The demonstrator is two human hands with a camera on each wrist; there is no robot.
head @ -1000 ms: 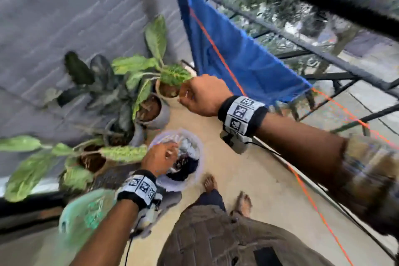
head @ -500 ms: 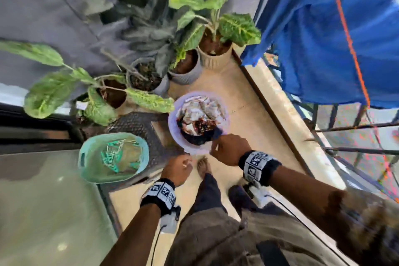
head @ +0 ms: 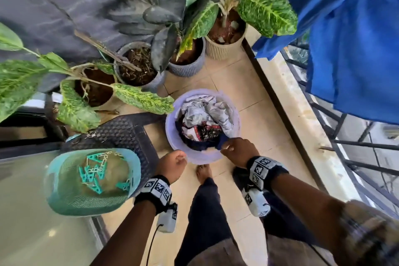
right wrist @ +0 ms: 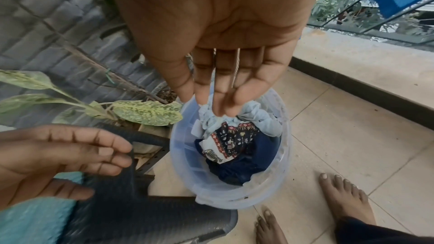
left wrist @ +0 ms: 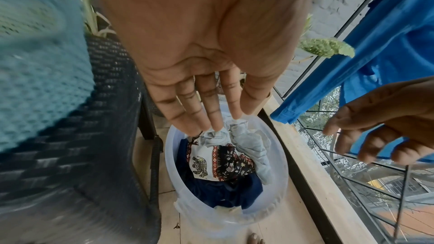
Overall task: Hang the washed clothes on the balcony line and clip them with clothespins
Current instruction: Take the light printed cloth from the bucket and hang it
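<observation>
A translucent bucket [head: 200,157] stands on the balcony floor and holds washed clothes: a pale grey garment [head: 207,110], a patterned cloth [left wrist: 218,162] and a navy piece [right wrist: 234,172]. My right hand [head: 237,150] hovers over the bucket's near rim, fingers [right wrist: 220,90] straight and pointing down at the clothes, holding nothing. My left hand [head: 172,164] is just left of the bucket, palm open, fingers [left wrist: 206,110] extended toward it, also empty. A blue cloth [head: 354,39] hangs at the upper right. Teal clothespins [head: 92,170] lie in a teal basket [head: 64,201].
The basket sits on a dark woven stool [head: 129,134] left of the bucket. Several potted plants [head: 224,36] crowd the wall behind it. A raised ledge and metal railing [head: 336,142] run along the right. My bare feet [right wrist: 342,198] stand just behind the bucket.
The view has swung down from the hanging blue cloth to the floor. My right hand dropped from line height to the bucket, and both hands have opened over it.
</observation>
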